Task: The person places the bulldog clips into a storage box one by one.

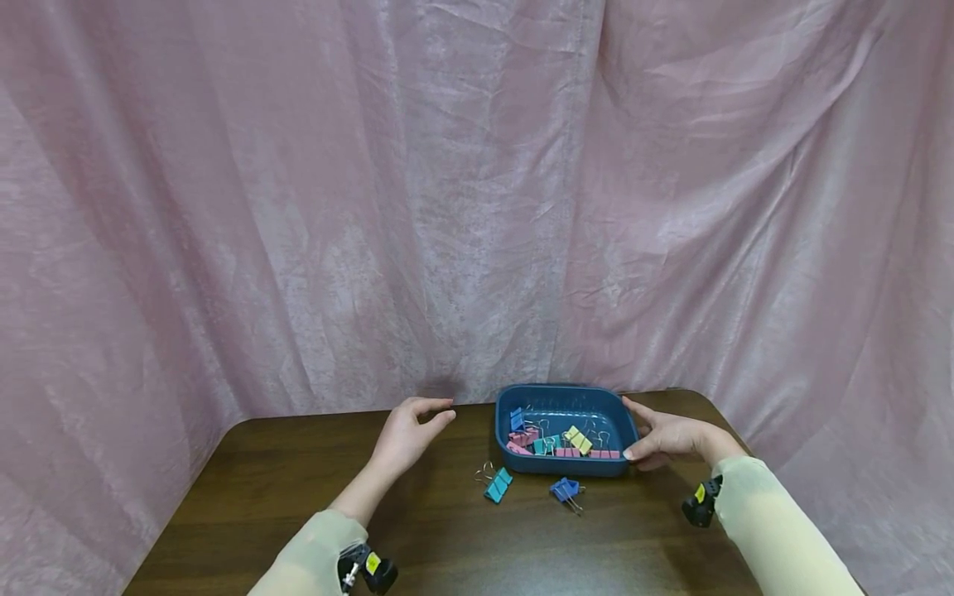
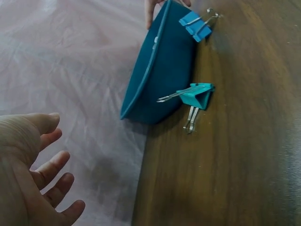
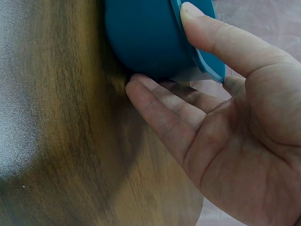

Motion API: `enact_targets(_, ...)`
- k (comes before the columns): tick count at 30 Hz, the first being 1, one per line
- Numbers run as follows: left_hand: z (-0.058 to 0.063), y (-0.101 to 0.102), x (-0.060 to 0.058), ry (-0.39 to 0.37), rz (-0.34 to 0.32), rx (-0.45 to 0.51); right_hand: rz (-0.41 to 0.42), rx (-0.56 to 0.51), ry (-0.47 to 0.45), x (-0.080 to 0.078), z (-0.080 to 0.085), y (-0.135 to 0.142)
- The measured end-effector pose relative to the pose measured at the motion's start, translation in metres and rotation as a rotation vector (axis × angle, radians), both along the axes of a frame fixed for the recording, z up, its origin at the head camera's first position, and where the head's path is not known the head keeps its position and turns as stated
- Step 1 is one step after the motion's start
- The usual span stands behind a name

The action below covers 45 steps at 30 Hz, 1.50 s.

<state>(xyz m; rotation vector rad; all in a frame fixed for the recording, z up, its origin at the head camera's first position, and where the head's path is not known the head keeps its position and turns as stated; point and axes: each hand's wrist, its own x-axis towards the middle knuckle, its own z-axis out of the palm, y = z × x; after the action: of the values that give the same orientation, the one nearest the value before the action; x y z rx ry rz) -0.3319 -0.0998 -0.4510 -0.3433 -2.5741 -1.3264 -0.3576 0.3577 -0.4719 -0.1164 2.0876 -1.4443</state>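
Observation:
A dark blue rectangular plastic bin (image 1: 562,466) sits near the table's back edge, holding several binder clips in pink, yellow, teal and blue. My right hand (image 1: 667,439) grips its right end. In the right wrist view the thumb (image 3: 214,35) lies on the bin's rim, with other fingers low beside its wall. My left hand (image 1: 408,434) hovers left of the bin, its fingers apart and nothing in them. In front of the bin lie a teal binder clip (image 1: 498,485) and a blue binder clip (image 1: 566,489).
The brown wooden table (image 1: 298,472) has rounded back corners. Directly behind it hangs a pink velvet curtain (image 1: 447,207). Each wrist carries a small black camera, such as the right-hand camera (image 1: 701,503).

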Motion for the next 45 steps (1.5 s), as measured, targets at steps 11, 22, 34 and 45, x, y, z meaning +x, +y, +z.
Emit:
enact_targets(11,-0.019,0.002,0.004,-0.042,0.005,-0.073,0.005,-0.005,0.001,0.0,-0.001,0.001)
enact_targets(22,-0.037,0.01,0.011,-0.043,-0.017,-0.124,-0.003,-0.004,-0.002,-0.001,0.0,0.001)
enact_targets(34,-0.049,0.019,0.016,-0.066,-0.017,-0.153,-0.006,0.002,-0.005,-0.002,-0.001,0.001)
enact_targets(45,-0.054,0.025,0.02,-0.086,-0.032,-0.158,-0.007,0.003,-0.002,-0.001,-0.001,0.001)
